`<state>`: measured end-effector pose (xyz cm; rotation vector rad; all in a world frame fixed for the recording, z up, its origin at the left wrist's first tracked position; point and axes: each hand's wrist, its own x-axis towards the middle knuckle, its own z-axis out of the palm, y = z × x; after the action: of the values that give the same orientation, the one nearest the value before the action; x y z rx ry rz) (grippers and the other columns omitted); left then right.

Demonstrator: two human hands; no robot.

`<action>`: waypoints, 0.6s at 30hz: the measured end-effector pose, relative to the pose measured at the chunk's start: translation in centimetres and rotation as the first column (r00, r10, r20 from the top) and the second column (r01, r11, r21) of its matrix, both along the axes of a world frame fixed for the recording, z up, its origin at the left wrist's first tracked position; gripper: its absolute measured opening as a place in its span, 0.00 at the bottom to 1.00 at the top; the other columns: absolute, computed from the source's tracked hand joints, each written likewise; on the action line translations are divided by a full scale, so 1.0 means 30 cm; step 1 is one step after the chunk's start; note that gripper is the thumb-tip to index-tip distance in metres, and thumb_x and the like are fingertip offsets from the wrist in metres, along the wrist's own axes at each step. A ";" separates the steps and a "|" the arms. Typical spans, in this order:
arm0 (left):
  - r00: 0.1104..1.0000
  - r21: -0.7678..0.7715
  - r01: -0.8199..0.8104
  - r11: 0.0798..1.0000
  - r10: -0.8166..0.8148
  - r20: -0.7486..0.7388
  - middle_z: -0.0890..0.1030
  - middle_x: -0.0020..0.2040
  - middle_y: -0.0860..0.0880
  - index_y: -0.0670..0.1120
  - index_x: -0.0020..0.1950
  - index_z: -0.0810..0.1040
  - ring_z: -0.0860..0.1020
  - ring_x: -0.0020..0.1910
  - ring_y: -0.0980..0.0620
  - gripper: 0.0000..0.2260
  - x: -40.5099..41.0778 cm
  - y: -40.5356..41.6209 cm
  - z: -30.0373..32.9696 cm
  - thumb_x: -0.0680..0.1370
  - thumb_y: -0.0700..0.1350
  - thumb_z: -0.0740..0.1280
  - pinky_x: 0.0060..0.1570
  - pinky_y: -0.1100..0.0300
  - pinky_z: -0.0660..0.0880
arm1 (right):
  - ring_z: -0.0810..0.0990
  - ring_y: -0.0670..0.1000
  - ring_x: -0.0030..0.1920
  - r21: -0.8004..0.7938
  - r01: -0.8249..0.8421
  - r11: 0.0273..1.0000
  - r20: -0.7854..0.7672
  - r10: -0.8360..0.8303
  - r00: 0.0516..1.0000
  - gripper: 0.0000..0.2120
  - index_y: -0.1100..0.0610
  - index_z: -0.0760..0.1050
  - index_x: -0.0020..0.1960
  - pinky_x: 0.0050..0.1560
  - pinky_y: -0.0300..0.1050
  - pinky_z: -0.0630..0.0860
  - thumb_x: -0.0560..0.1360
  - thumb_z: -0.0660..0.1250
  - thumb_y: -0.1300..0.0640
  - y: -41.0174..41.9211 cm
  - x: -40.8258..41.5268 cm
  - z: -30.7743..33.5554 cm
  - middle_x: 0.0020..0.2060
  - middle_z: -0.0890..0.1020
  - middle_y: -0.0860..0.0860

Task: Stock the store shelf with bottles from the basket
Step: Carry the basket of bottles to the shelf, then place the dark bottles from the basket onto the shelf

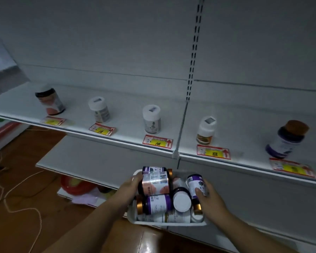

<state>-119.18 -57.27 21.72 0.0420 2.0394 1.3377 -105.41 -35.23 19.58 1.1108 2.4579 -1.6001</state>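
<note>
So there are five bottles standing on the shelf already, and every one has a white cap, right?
Not quite. Five bottles stand on the shelf, but the rightmost bottle has a brown cap; the other four caps look white. The head view shows it.

wide gaps between shelf bottles (151, 119); probably passable.

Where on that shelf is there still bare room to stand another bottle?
Wide bare gaps lie between all five standing bottles, for instance between the dark pink-label bottle and the small white-cap bottle, and behind every bottle toward the back panel. The white basket is crowded; both hands grip bottles there.
</note>
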 end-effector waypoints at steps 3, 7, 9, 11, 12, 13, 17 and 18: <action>0.998 -0.012 0.050 0.999 -0.050 0.034 0.86 0.46 0.51 0.56 0.53 0.79 0.83 0.45 0.54 0.17 -0.133 -0.010 -0.082 0.78 0.62 0.55 0.39 0.58 0.74 | 0.75 0.54 0.54 -0.004 0.058 0.998 0.036 -0.057 0.998 0.23 0.51 0.61 0.71 0.51 0.44 0.71 0.78 0.61 0.53 -0.036 -0.090 -0.082 0.60 0.76 0.53; 0.995 -0.031 0.071 0.997 -0.069 0.069 0.86 0.43 0.52 0.55 0.51 0.80 0.82 0.46 0.50 0.15 -0.279 0.014 -0.246 0.76 0.61 0.59 0.45 0.54 0.76 | 0.77 0.56 0.53 0.053 0.120 0.991 0.057 -0.122 0.991 0.24 0.53 0.60 0.72 0.48 0.41 0.69 0.77 0.62 0.53 -0.041 -0.190 -0.230 0.60 0.77 0.57; 0.996 -0.025 0.064 0.998 -0.063 0.062 0.86 0.40 0.53 0.53 0.49 0.80 0.82 0.43 0.52 0.14 -0.336 0.041 -0.330 0.76 0.58 0.59 0.41 0.55 0.75 | 0.77 0.53 0.45 0.066 0.144 0.987 0.064 -0.149 0.987 0.25 0.51 0.59 0.73 0.43 0.41 0.70 0.77 0.62 0.53 -0.029 -0.239 -0.308 0.55 0.80 0.58; 0.996 -0.006 0.073 0.997 -0.073 0.055 0.86 0.41 0.53 0.53 0.48 0.80 0.83 0.41 0.54 0.13 -0.387 0.072 -0.410 0.77 0.57 0.59 0.38 0.57 0.73 | 0.79 0.55 0.41 0.073 0.186 0.980 0.079 -0.192 0.978 0.25 0.49 0.59 0.73 0.38 0.41 0.73 0.77 0.62 0.51 -0.013 -0.278 -0.392 0.48 0.82 0.58; 0.995 0.001 0.084 0.996 -0.084 0.056 0.86 0.43 0.52 0.54 0.50 0.80 0.82 0.43 0.54 0.13 -0.412 0.087 -0.448 0.77 0.58 0.59 0.38 0.57 0.72 | 0.80 0.56 0.43 0.069 0.214 0.974 0.073 -0.219 0.973 0.25 0.49 0.59 0.72 0.40 0.41 0.74 0.77 0.62 0.51 -0.004 -0.296 -0.433 0.50 0.82 0.59; 0.994 -0.004 0.093 0.996 -0.093 0.060 0.85 0.45 0.51 0.54 0.52 0.80 0.82 0.46 0.51 0.14 -0.432 0.100 -0.484 0.76 0.58 0.59 0.40 0.56 0.73 | 0.80 0.57 0.46 0.063 0.237 0.969 0.062 -0.241 0.969 0.25 0.48 0.60 0.72 0.42 0.41 0.74 0.77 0.62 0.50 0.003 -0.312 -0.473 0.54 0.81 0.58; 0.989 -0.001 0.126 0.992 -0.125 0.082 0.82 0.55 0.46 0.51 0.61 0.76 0.80 0.53 0.45 0.19 -0.496 0.137 -0.591 0.76 0.60 0.60 0.54 0.49 0.75 | 0.79 0.56 0.47 0.019 0.266 0.964 0.021 -0.266 0.964 0.25 0.49 0.60 0.71 0.44 0.47 0.77 0.76 0.63 0.49 0.027 -0.364 -0.598 0.58 0.79 0.58; 0.989 -0.011 0.116 0.993 -0.115 0.090 0.82 0.55 0.46 0.51 0.61 0.75 0.79 0.54 0.45 0.20 -0.509 0.144 -0.608 0.76 0.60 0.59 0.54 0.50 0.75 | 0.79 0.57 0.46 0.026 0.267 0.963 0.020 -0.268 0.963 0.25 0.48 0.61 0.71 0.45 0.49 0.77 0.76 0.63 0.48 0.031 -0.374 -0.621 0.56 0.80 0.60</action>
<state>-134.45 -52.95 3.48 0.0906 1.9429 1.2302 -116.62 -34.30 0.94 1.5131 2.4016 -1.6113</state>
